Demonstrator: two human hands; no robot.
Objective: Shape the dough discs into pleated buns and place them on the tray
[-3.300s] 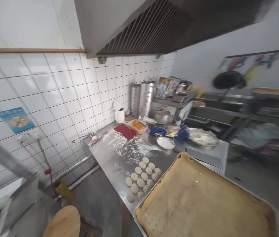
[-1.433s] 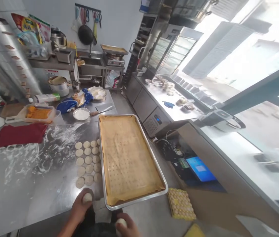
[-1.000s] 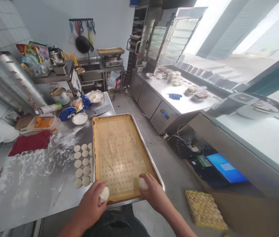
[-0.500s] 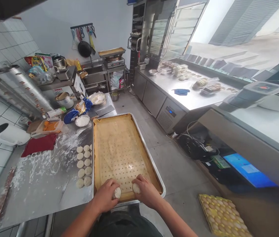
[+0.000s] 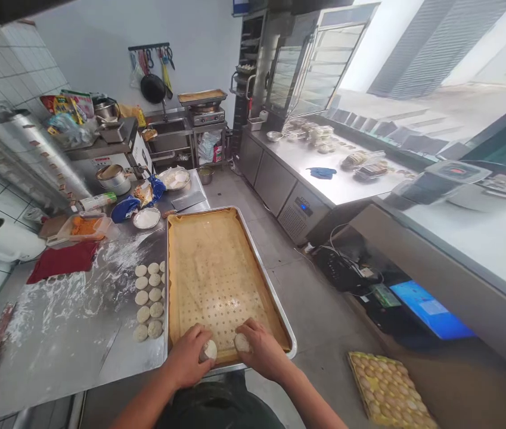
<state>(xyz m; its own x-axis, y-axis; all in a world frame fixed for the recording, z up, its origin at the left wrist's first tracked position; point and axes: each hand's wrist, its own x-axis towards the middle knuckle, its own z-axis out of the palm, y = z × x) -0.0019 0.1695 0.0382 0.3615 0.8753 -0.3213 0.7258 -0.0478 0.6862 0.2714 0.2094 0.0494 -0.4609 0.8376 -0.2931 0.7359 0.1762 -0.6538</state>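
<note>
A: Quick, hands?
B: Both low at the near end of the baking tray (image 5: 279, 310). Left hand (image 5: 188, 357) has its grip curled around a dough ball (image 5: 210, 350), fingers wrapped most of the way, ball peeking out at the thumb side. Right hand (image 5: 259, 351) same deal, grip closed around a second dough ball (image 5: 241, 342).
A: Where are the balls exactly?
B: On or just over the perforated liner (image 5: 217, 268) at the tray's near edge, close to each other, near the middle of that edge. Can't tell if they're touching the liner yet.
A: Rest of the tray?
B: Just the tan liner, dotted with holes, the metal rim around it. The tray sits on the table (image 5: 56, 351), its right side hanging out past the table edge.
A: Left of the tray?
B: Cluster of dough pieces (image 5: 148, 301) in short rows just beside the tray's left rim, flour smeared over the steel beyond them. Red cloth (image 5: 62, 261) further back, plastic tub with orange stuff (image 5: 83, 226), small flour dish (image 5: 146, 218), blue bag (image 5: 126, 208).
A: Floor?
B: Egg carton (image 5: 389, 393) lower right, well apart from the tray. Blue screen (image 5: 431, 310) under the counter on the right.
</note>
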